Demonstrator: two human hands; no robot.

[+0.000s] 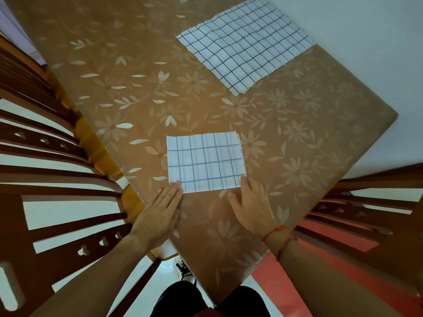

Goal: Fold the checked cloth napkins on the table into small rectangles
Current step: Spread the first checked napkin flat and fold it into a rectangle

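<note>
A white napkin with a dark grid, folded into a small rectangle (206, 161), lies flat near the table's front corner. My left hand (160, 211) lies flat with straight fingers, its tips touching the napkin's near left corner. My right hand (251, 202) rests flat on the table, fingertips at the napkin's near right corner. A larger checked napkin (246, 45), spread in a few layers, lies at the far right of the table.
The table wears a tan cloth with a pale flower pattern (128, 92). Wooden chairs stand at the left (45, 175) and at the right (366, 202). The table's corner points toward me, and a pale wall (377, 42) runs behind the far napkin.
</note>
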